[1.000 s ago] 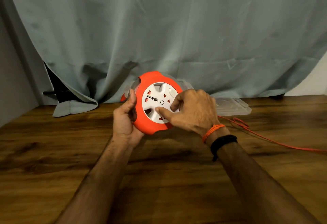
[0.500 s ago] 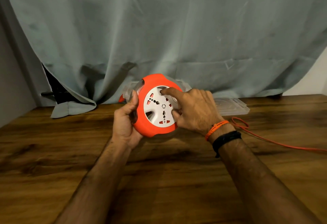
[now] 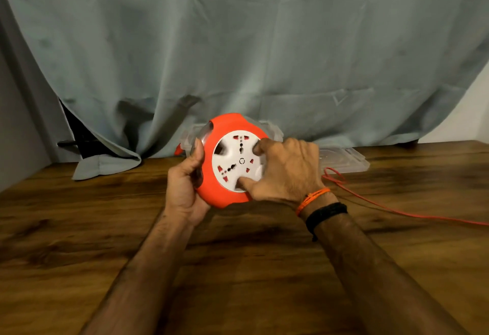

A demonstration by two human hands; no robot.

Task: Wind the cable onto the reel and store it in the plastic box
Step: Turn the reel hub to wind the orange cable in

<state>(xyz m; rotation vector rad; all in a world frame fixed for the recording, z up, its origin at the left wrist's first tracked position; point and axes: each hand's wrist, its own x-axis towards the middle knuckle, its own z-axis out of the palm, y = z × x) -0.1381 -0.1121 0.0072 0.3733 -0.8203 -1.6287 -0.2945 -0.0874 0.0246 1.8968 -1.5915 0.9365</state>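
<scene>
An orange cable reel (image 3: 225, 133) with a white socket face (image 3: 235, 161) is held upright above the wooden table. My left hand (image 3: 185, 186) grips its left rim, thumb up along the edge. My right hand (image 3: 285, 173) lies on the white face, with thumb and a finger pressed into its recesses. A thin orange cable (image 3: 397, 210) runs from behind my right wrist across the table to the right edge, with a small loop near the wrist. The clear plastic box (image 3: 272, 133) sits behind the reel, mostly hidden.
A clear lid (image 3: 344, 158) lies flat on the table, right of the box. A grey-green curtain (image 3: 238, 43) hangs close behind, its hem on the table at the left. The wooden table (image 3: 238, 268) stretches toward me.
The white socket face has turned under my right hand, whose fingers have shifted around it. The cable loop has drawn closer to my wrist. My left hand has kept its grip.
</scene>
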